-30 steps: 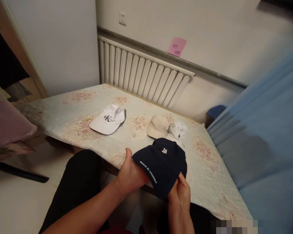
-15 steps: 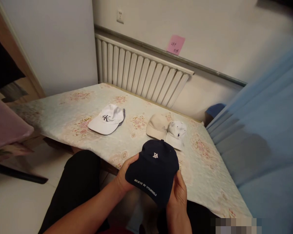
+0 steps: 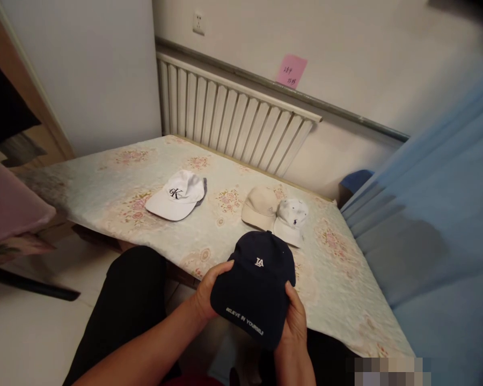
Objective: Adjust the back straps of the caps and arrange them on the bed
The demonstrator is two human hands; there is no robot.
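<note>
A navy cap (image 3: 254,287) with white lettering on its front and brim is held over the near edge of the table (image 3: 104,185). My left hand (image 3: 206,292) grips its left side, fingers curled under the brim. My right hand (image 3: 294,321) grips the right side of the brim, thumb on top. Behind it on the flowered cloth lie a beige cap (image 3: 260,206) and a white cap (image 3: 292,219) that touch each other. Farther left sits another white cap with a black logo (image 3: 176,194).
A white radiator (image 3: 229,120) runs along the back wall under a pink note (image 3: 291,70). A blue curtain (image 3: 438,225) hangs at the right. A pink cushion (image 3: 8,206) lies at the left. My dark-clothed leg (image 3: 124,311) is below the table edge.
The navy cap has turned so its brim points toward me and has dropped slightly. Both hands kept hold of it.
</note>
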